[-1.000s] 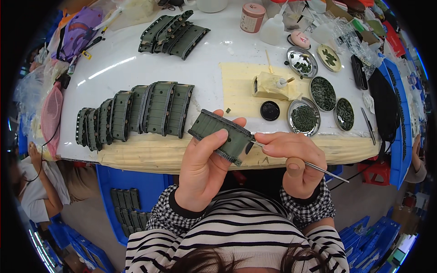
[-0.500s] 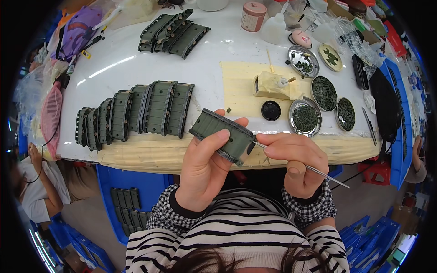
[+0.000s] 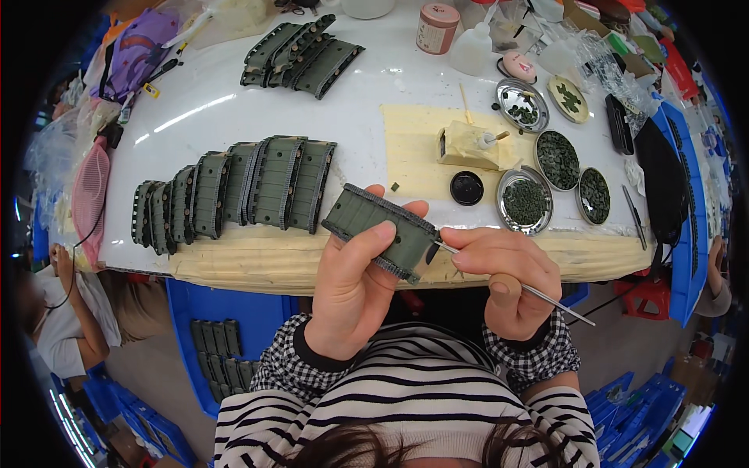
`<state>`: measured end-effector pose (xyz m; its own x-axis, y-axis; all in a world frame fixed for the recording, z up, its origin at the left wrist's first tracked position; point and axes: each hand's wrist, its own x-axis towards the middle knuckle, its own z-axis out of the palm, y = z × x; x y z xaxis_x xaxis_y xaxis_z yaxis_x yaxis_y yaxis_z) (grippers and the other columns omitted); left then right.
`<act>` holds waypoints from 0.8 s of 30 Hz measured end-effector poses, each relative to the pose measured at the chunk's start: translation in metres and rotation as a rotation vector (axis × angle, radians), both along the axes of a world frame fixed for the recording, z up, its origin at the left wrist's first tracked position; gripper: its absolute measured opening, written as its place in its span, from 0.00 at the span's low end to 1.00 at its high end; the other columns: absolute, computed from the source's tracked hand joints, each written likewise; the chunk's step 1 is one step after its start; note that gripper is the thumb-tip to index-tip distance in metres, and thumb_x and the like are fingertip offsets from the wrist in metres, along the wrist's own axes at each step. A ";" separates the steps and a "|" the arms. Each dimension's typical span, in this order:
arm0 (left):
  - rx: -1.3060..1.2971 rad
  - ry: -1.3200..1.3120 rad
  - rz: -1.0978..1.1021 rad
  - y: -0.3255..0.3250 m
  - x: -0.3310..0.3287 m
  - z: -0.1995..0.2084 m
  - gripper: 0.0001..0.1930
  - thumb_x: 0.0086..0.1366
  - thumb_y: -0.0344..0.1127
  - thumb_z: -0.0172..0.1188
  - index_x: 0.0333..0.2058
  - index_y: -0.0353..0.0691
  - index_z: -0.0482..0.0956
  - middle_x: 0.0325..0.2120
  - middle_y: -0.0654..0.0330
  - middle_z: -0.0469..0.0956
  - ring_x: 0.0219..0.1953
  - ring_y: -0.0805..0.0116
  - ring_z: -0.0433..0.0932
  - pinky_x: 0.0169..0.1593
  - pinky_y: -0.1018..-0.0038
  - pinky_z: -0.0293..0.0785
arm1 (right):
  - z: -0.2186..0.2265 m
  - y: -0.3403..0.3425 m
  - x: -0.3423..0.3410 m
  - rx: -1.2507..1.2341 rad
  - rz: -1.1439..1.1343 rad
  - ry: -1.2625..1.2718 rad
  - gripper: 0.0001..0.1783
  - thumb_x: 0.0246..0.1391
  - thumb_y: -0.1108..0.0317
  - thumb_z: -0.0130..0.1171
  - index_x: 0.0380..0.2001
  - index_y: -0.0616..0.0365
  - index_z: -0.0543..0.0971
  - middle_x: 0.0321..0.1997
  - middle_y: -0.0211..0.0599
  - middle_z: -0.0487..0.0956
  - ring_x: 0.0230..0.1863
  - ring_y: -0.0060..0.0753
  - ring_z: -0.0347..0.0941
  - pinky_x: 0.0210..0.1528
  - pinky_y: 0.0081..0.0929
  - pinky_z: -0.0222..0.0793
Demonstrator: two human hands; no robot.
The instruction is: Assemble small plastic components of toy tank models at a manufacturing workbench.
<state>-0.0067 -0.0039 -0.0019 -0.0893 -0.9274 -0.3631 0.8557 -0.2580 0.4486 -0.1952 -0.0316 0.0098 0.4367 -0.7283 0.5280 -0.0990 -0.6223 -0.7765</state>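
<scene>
My left hand (image 3: 351,288) holds a dark green ridged panel (image 3: 373,228) above the table's front edge, thumb on its upper face and fingers behind. The panel is tilted, with grey toothed strips along its long edges and a dark patch near its right end. My right hand (image 3: 515,281) is closed around slim metal tweezers (image 3: 550,298). Their back end points down to the right. Their front end meets the panel's right end, where my fingertips partly cover it; whether a small part sits in the tips I cannot tell.
Similar panels stand in a row (image 3: 269,183) at left, with another stack (image 3: 300,58) behind. Dishes of small green parts (image 3: 524,201), a dark round pot (image 3: 466,188) and a tape-wrapped bottle holder (image 3: 473,145) are at right. A blue crate (image 3: 183,335) holds more panels below the table.
The view has shifted slightly. My hands keep nearly the same pose, with the tweezers still at the panel's right end.
</scene>
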 end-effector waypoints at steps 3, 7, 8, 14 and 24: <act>-0.006 -0.016 -0.008 0.000 0.000 0.000 0.22 0.64 0.27 0.53 0.56 0.41 0.60 0.51 0.44 0.71 0.50 0.61 0.75 0.53 0.65 0.76 | -0.001 0.001 -0.002 -0.020 0.009 0.024 0.10 0.56 0.75 0.55 0.41 0.63 0.79 0.46 0.50 0.79 0.43 0.42 0.79 0.42 0.29 0.76; -0.013 -0.001 -0.059 -0.001 0.003 -0.001 0.22 0.64 0.27 0.53 0.56 0.40 0.61 0.52 0.44 0.71 0.51 0.60 0.75 0.53 0.65 0.75 | 0.000 0.001 -0.004 -0.024 0.035 0.012 0.11 0.56 0.73 0.56 0.42 0.63 0.79 0.46 0.50 0.79 0.43 0.43 0.79 0.43 0.29 0.76; -0.014 0.004 -0.063 -0.001 0.004 -0.002 0.22 0.64 0.27 0.53 0.57 0.40 0.61 0.52 0.44 0.71 0.51 0.60 0.75 0.53 0.64 0.75 | 0.000 0.001 -0.004 -0.024 0.044 0.009 0.11 0.55 0.73 0.57 0.43 0.63 0.78 0.46 0.50 0.79 0.44 0.43 0.79 0.43 0.29 0.76; -0.019 0.034 -0.087 -0.002 0.007 -0.004 0.22 0.65 0.27 0.52 0.57 0.40 0.61 0.52 0.43 0.71 0.51 0.60 0.75 0.53 0.64 0.75 | 0.003 0.002 -0.003 -0.017 0.050 0.020 0.13 0.54 0.72 0.59 0.44 0.63 0.78 0.47 0.50 0.78 0.44 0.43 0.78 0.43 0.29 0.76; -0.007 0.045 -0.082 -0.003 0.007 -0.004 0.22 0.64 0.27 0.53 0.57 0.39 0.61 0.52 0.44 0.71 0.50 0.60 0.76 0.53 0.66 0.75 | 0.004 0.000 -0.003 -0.038 0.040 0.058 0.15 0.51 0.70 0.62 0.43 0.63 0.79 0.46 0.50 0.78 0.44 0.44 0.79 0.43 0.30 0.76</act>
